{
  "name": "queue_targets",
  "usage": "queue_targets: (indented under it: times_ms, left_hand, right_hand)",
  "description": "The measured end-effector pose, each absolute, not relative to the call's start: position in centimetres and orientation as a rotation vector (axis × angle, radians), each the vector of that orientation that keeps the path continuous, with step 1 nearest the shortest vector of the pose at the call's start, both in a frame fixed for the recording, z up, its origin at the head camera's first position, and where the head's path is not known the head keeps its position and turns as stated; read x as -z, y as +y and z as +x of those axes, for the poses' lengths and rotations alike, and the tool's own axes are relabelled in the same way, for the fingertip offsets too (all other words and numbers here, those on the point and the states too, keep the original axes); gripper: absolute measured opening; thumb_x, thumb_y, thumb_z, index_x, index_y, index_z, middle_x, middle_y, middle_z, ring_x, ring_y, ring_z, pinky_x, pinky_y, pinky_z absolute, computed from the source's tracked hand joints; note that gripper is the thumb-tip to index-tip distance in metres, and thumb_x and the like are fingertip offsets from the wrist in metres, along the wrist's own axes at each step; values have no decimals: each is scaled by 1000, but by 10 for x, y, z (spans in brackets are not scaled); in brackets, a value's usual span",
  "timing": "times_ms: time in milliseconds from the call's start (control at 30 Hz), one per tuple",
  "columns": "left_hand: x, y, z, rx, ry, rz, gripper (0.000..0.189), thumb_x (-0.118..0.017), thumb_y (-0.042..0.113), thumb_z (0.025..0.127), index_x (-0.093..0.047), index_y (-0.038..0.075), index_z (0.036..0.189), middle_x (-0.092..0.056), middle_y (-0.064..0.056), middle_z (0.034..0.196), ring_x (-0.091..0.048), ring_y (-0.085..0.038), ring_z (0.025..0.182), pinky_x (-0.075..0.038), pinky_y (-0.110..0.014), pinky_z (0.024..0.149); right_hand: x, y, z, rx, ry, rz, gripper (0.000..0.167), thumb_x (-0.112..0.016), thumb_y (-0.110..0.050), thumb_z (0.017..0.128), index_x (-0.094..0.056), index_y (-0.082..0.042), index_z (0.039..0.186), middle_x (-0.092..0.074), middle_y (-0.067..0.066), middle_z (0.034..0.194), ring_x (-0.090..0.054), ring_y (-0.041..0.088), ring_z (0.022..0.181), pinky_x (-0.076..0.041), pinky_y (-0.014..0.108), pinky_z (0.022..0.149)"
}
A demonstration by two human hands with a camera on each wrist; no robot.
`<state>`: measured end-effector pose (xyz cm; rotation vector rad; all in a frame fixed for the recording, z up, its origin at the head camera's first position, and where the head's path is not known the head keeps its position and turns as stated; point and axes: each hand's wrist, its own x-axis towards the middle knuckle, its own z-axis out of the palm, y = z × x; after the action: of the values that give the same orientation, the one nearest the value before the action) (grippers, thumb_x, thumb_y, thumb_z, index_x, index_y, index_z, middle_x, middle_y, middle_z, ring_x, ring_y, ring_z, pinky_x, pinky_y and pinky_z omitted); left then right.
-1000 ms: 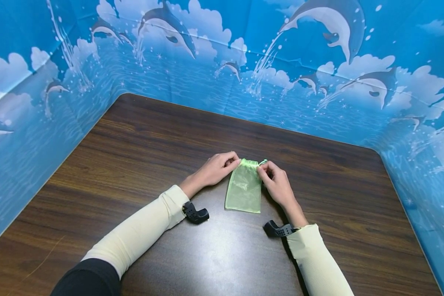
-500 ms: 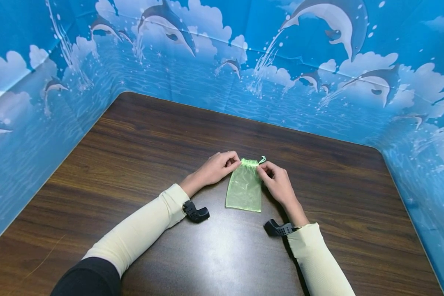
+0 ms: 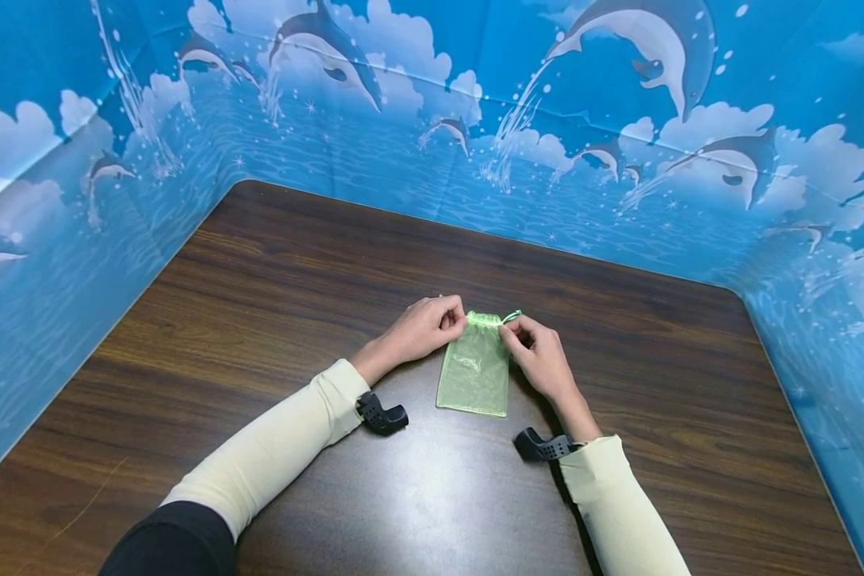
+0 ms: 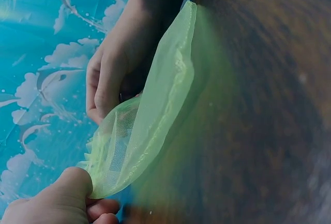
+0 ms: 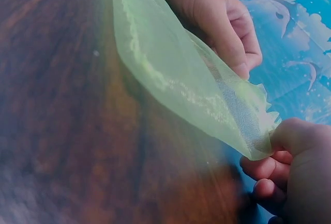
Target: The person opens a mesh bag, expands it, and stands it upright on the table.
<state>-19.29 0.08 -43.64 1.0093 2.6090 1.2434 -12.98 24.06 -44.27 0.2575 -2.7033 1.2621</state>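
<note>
A sheer green drawstring pouch (image 3: 473,372) spans the space between my two hands, its gathered mouth toward the far side and a loop of green cord (image 3: 513,317) at the right corner. My left hand (image 3: 426,326) pinches the left side of the gathered mouth between thumb and curled fingers. On the opposite corner, the thumb and forefinger of my right hand (image 3: 538,352) grip the edge beside the cord. Seen from the left wrist, the pouch (image 4: 160,100) slopes upward from the table to the fingertips, its frilled top near the left thumb.
A dark wood-grain table (image 3: 295,280) lies under everything, with a bright glare in front of the pouch. Blue dolphin-print cloth (image 3: 403,160) walls the far edge and both sides. Black wrist cameras (image 3: 382,414) sit at the cuffs of pale sleeves.
The left fingers have curled in slightly at the pouch's corner. The cord loop tipped upright and then leaned back to the right. Both arms stay almost where they were.
</note>
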Motion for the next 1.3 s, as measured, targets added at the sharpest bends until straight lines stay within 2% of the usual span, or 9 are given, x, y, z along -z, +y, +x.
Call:
queue_targets:
  times_ms: [967,1300]
  left_hand:
    - [436,1,-192,-1267,2639,991,10,-61,14,99,-61,19,90,-61,3,78,-56,-10,69,-44,-27,67]
    - [437,0,-193,-1273,2608,958,8,-58,16,100,-62,19,93,-60,4,78,-54,-10,69,-43,-26,66]
  right_hand:
    - [442,241,-130,-1294,-2686,243,23,-60,-32,106,-69,-16,92,-59,0,69,-52,15,60,-42,27,58]
    - [443,242,-130,-1282,-2701,239,24,-58,-33,108,-68,-15,96,-59,2,74,-51,16,62,-42,27,58]
